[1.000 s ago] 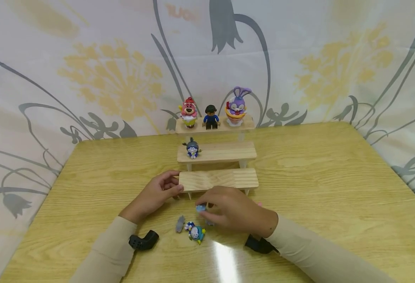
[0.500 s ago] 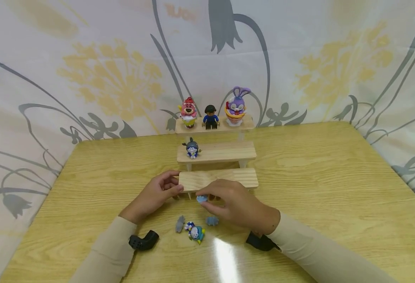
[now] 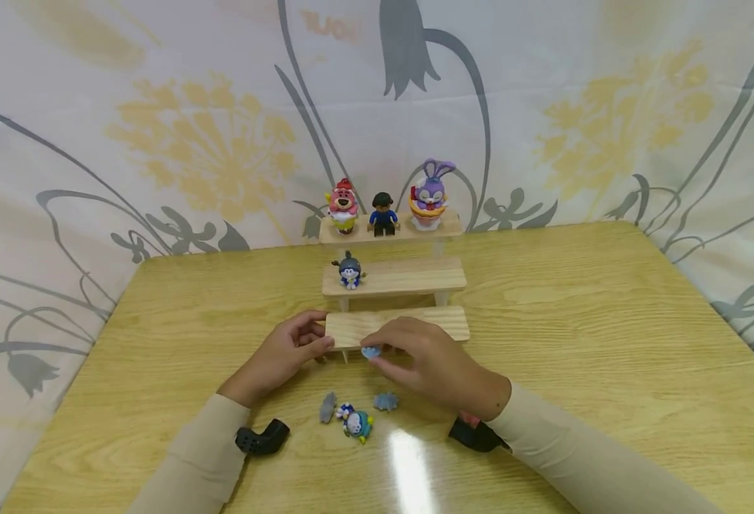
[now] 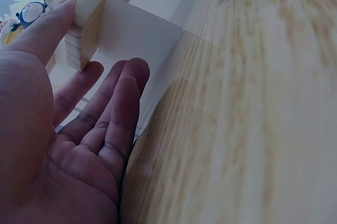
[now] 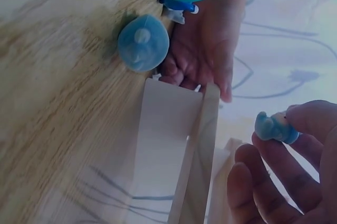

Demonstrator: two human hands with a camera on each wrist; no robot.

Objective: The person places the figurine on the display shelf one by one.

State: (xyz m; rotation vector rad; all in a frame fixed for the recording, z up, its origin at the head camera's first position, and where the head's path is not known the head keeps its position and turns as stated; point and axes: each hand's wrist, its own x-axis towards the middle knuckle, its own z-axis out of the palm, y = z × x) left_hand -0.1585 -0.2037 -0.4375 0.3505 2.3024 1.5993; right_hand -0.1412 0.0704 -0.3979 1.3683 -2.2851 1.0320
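Observation:
Between the thumb and fingers of my right hand (image 3: 431, 364) is a small light-blue figurine (image 5: 276, 127), held just above the front edge of the lowest step of a wooden three-tier display stand (image 3: 395, 277). My left hand (image 3: 282, 357) grips the left end of that step. In the left wrist view its thumb lies over the board's end (image 4: 84, 40) and the index finger is beneath, the other fingers loosely bent. A teal-and-yellow figurine (image 3: 357, 425), a grey-blue one (image 3: 386, 401) and a small grey one (image 3: 328, 407) lie on the table in front of the stand.
The top tier bears a pink bear figurine (image 3: 343, 207), a dark-haired toy figure (image 3: 384, 214) and a purple rabbit figurine (image 3: 430, 195). A dark-hooded figurine (image 3: 350, 271) sits at the left of the middle tier. Behind the table (image 3: 582, 321) hangs a floral cloth (image 3: 544, 107).
My right hand has carried the light-blue figurine up and away from the table toward the lowest step, uncovering the grey-blue figurine. The left hand stays in place on the step's end.

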